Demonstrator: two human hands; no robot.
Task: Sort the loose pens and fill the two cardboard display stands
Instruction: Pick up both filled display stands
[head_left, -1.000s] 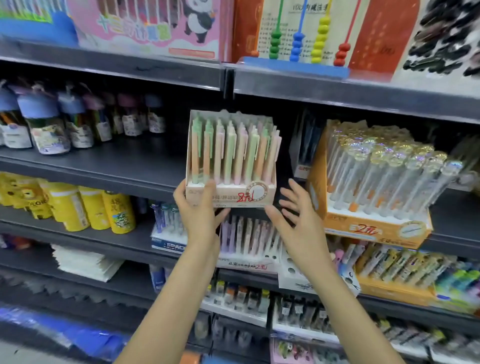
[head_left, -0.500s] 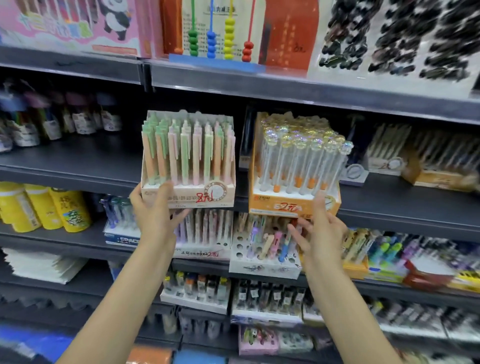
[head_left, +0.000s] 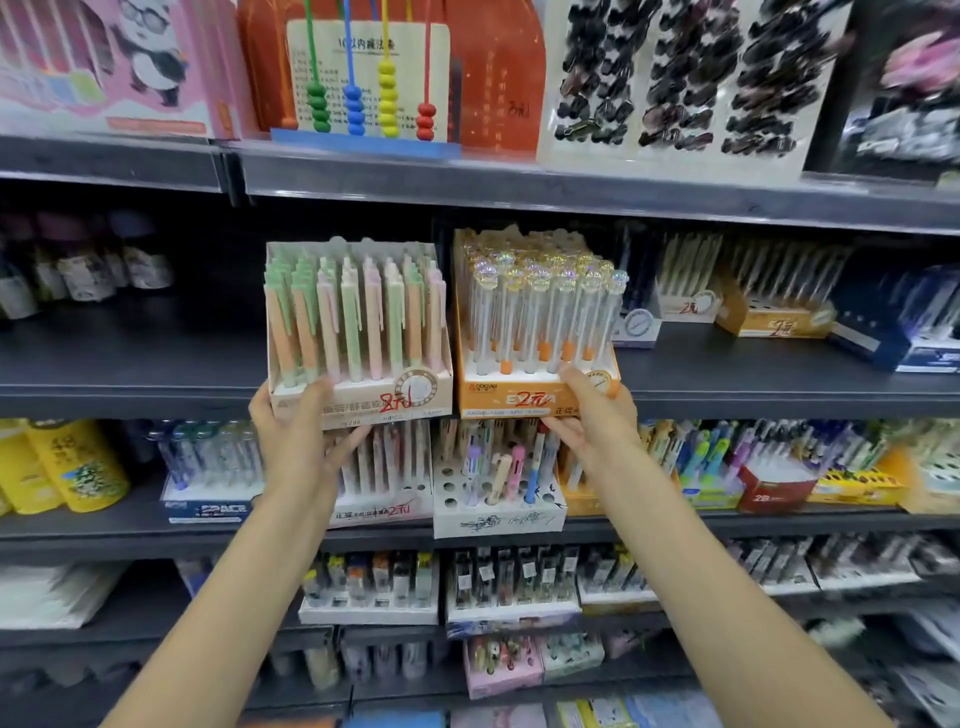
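Two cardboard display stands sit side by side at the front edge of the middle shelf. The beige stand (head_left: 358, 395) on the left is packed with pastel green, pink and orange pens (head_left: 353, 317). My left hand (head_left: 296, 431) grips its lower left corner, thumb on the front face and fingers underneath. The orange stand (head_left: 519, 400) on the right is full of clear pens with iridescent ball tops (head_left: 540, 312). My right hand (head_left: 597, 421) grips its lower right corner, thumb on top of the front ledge and fingers below.
The dark shelf (head_left: 130, 384) has bare room left of the stands. More pen boxes (head_left: 769, 317) stand to the right. Below, a white holed stand (head_left: 498, 504) holds a few pens. Yellow bottles (head_left: 62, 467) sit lower left. An abacus card (head_left: 363, 78) stands above.
My right hand has gone from open in the air to gripping the orange stand, which now sits pulled up against the beige one. My view has shifted right.
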